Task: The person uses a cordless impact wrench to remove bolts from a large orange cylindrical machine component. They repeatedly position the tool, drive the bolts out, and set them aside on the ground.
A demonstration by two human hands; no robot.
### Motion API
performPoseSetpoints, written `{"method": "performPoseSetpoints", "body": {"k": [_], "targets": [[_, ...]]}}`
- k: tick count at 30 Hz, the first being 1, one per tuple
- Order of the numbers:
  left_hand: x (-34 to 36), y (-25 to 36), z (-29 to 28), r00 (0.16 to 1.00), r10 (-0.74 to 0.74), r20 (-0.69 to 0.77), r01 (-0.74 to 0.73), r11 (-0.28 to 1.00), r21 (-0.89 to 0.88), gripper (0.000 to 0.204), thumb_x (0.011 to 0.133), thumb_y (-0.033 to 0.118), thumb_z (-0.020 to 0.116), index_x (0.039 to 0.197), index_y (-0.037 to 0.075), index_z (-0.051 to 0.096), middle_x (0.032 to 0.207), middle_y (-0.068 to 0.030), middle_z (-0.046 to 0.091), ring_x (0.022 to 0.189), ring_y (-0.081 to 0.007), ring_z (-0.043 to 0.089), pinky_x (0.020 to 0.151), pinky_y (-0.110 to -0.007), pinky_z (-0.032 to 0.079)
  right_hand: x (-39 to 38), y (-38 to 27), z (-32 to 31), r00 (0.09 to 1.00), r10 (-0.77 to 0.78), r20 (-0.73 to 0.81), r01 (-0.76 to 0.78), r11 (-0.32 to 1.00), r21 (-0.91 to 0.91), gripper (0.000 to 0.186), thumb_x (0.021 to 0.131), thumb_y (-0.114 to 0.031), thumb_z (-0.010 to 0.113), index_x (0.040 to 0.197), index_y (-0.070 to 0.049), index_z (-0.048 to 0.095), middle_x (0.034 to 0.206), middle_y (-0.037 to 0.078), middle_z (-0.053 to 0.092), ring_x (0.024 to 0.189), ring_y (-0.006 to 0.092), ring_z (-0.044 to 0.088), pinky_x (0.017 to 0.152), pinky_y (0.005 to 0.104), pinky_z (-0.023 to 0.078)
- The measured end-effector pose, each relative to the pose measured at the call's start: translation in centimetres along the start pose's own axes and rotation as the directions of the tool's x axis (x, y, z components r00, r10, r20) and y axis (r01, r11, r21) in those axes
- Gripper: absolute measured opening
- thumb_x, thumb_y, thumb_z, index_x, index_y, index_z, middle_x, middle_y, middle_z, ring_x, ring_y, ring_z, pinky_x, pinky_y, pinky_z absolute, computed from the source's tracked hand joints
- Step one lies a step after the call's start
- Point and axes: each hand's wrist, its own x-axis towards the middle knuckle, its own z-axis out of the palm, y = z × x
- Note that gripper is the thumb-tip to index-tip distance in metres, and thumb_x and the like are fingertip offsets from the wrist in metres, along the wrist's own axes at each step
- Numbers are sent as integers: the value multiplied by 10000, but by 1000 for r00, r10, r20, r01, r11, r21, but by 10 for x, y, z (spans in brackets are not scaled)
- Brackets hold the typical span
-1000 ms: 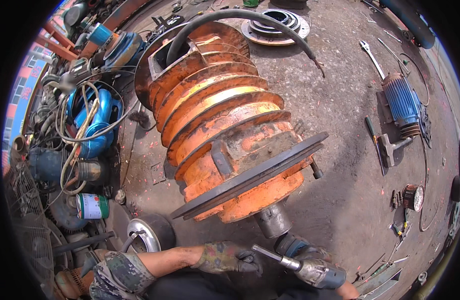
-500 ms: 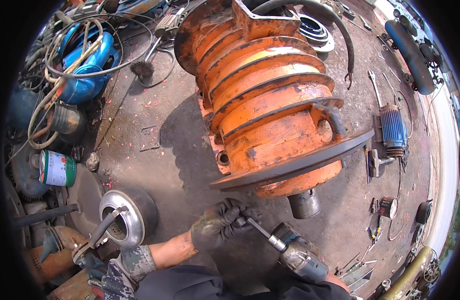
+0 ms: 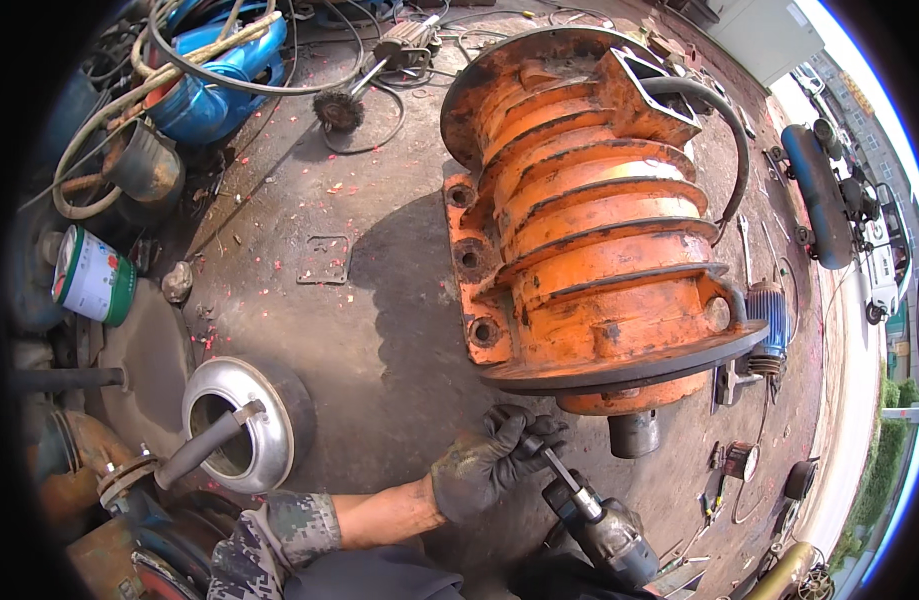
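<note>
Head view: gloved left hand (image 3: 484,468) curls its fingers round a small dark socket (image 3: 532,445), apparently to keep it lined up with the drive rod (image 3: 569,475) of the power tool (image 3: 621,552); can't tell if it's fully seated. Right hand (image 3: 629,513) grasps the tool, mostly hidden by it, rod angled up-left, presumably so it meets the left fingers. Tool is low, just below the orange ribbed housing (image 3: 599,230) and its stub shaft (image 3: 634,434). Silver-faced round part (image 3: 271,432) lies left.

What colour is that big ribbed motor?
The ribbed motor is orange with dark, worn patches; it shows best in the head view.
</note>
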Motion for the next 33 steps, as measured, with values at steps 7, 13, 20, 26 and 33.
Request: {"method": "performPoseSetpoints", "body": {"k": [7,13,20,26,33], "targets": [[-7,5,5,1000,3,5,-4,982,189,285,1054,196,618,1272,25,550,1212,-153,692,1202,-302,670,1041,-438,584,-15,-2,2,1000,29,0,-29,998,-58,373,861,-159,767,1209,-62,673,977,130,684,890,321,672,767,420,532],[-15,10,19,997,74,-6,-64,898,436,263,1040,223,669,1189,19,594,1118,-109,712,1115,-214,695,984,-357,580,-31,-6,2,999,53,-4,-53,995,-86,403,846,-151,780,1223,-59,668,973,132,680,885,322,669,763,420,531],[1,2,2,996,-63,-56,79,926,368,234,1035,185,673,1184,17,606,1051,-101,706,1028,-227,711,941,-370,590,-60,-12,3,996,86,-22,-88,989,-121,439,830,-141,796,1239,-55,661,967,135,675,879,324,666,759,421,530],[7,-11,9,996,-82,31,70,961,269,299,1032,246,677,1214,19,605,1044,-112,706,1031,-270,709,930,-407,591,-65,-15,-2,997,74,-31,-78,986,-146,470,815,-134,809,1252,-51,656,963,138,670,873,325,664,755,422,528],[11,-2,18,995,-101,-10,98,930,353,442,1042,403,625,1258,17,607,1067,-108,703,1002,-247,710,906,-395,590,-71,-8,3,997,63,-52,-69,990,-124,507,799,-124,825,1268,-47,649,957,141,665,867,327,661,750,422,527]]}}
